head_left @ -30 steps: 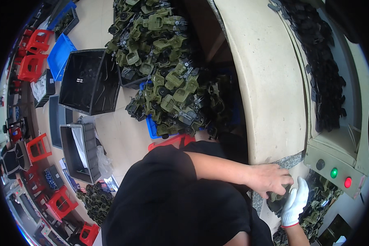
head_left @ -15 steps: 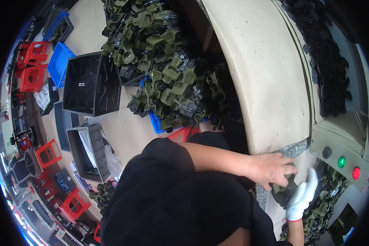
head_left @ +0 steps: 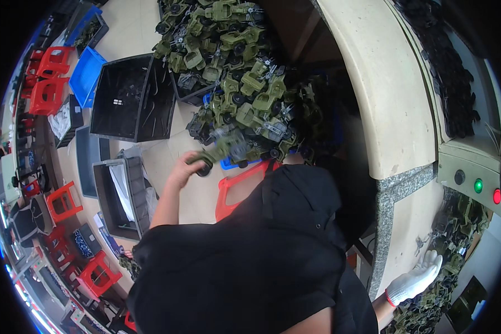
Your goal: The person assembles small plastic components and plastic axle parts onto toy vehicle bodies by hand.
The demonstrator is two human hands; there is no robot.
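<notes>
My bare left hand point(head_left: 182, 170) is closed on the wheeled end of an olive-green toy vehicle point(head_left: 224, 149), which is smeared by motion. It hangs at the near edge of a high heap of similar green toy vehicles point(head_left: 250, 92) with black wheels and grey parts. Far to the right, my right hand point(head_left: 414, 281) wears a white glove with a red cuff edge. Its fingers are stretched out over the side of another pile of green toy vehicles point(head_left: 456, 234), and nothing shows in them. A small grey piece point(head_left: 423, 243) lies on the bench beside that hand.
A cream machine housing point(head_left: 387, 83) and a stone-edged bench point(head_left: 409, 183) stand at my right, with a control panel point(head_left: 467, 178) bearing lit buttons. Black parts point(head_left: 448, 72) lie behind. Left are a black crate point(head_left: 122, 100), grey crate point(head_left: 114, 195), blue tray point(head_left: 86, 78) and red stools point(head_left: 50, 94).
My left hand has swung from the bench across to the heap on the left, carrying a toy vehicle. My gloved right hand has moved down and slightly right, onto the right pile. The view has shifted.
</notes>
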